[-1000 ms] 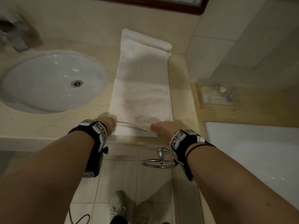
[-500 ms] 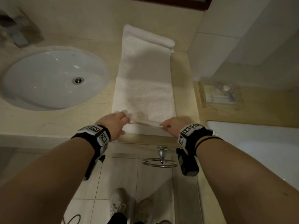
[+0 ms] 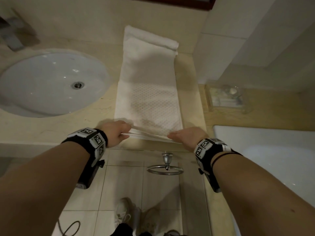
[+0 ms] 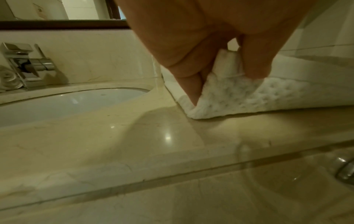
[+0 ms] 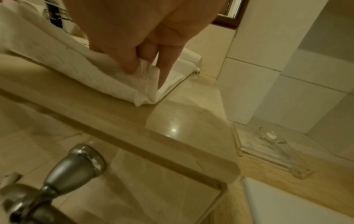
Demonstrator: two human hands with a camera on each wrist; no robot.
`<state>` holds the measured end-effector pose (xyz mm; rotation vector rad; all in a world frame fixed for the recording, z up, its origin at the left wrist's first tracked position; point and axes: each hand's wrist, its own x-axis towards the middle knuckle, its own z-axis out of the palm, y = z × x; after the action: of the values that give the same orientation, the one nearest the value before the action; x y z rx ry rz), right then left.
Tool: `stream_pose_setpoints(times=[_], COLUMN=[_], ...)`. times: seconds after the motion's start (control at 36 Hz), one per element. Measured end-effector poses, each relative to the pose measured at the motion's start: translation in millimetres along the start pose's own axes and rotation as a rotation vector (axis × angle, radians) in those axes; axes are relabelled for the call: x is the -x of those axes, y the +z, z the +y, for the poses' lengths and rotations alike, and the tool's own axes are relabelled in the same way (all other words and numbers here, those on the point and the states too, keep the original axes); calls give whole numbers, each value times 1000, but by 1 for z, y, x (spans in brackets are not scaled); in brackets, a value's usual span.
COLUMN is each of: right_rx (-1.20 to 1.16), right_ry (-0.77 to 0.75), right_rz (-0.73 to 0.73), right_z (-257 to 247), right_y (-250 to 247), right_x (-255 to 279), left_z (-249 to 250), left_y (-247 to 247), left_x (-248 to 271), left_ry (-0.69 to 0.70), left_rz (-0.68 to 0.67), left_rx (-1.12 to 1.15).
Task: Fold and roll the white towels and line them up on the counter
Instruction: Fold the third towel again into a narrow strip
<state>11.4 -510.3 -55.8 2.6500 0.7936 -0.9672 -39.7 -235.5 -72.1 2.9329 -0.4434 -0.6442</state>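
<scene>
A long white towel [image 3: 150, 92] folded into a narrow strip lies lengthwise on the beige counter [image 3: 56, 128], its far end against the back wall. My left hand [image 3: 117, 132] pinches the near left corner of the towel [image 4: 226, 94] between thumb and fingers. My right hand [image 3: 184, 135] pinches the near right corner of the towel [image 5: 118, 77] the same way. The near edge is lifted and turned over a little above the counter. A rolled white towel [image 4: 7, 80] sits behind the tap.
An oval white sink [image 3: 49, 82] is set into the counter to the left, with a chrome tap [image 4: 25, 63] behind it. A clear glass dish [image 3: 226, 97] sits on a lower ledge at the right, beside a white bathtub [image 3: 272, 160]. A chrome towel ring [image 3: 165, 167] hangs under the counter edge.
Both hands have kept hold of the towel's near corners. The near edge has lifted slightly and begun to turn over toward the wall.
</scene>
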Motion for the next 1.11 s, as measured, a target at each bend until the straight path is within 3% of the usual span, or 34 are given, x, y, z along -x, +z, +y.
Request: stream_pose_setpoints(times=[0.14,0.22,0.33,0.47,0.53,0.64,0.78,1.03,1.11], right_rx=[58,146,243,160,132,157,102,65,72], right_ry=[47,66,-56,-79,-109,-116,-99,-36,-54], right_rz=[70,61,-24,129,174,120,214,175,265], right_z=[10,7,2,-1,-4,-8,-14,-18,-21], right_y=[-20,-23,3,21,24,28,31,25,26], right_x=[11,9,10,14,16,17,9,2,3], left_z=[-1,6,16,22,26,36,36,33,35], left_y=[0,-5,-10,-14,-12,-9,-6,11,10], left_x=[10,11,9,13,14,14,10,-2,-4], left_ry=[115,28,27,76,31,-113,-181,-323,-380], left_rz=[189,18,-129,-208,-203,-203,-94,-80,-47], left_rx=[82,-45,-173,-288,-269,-153,13,103,167])
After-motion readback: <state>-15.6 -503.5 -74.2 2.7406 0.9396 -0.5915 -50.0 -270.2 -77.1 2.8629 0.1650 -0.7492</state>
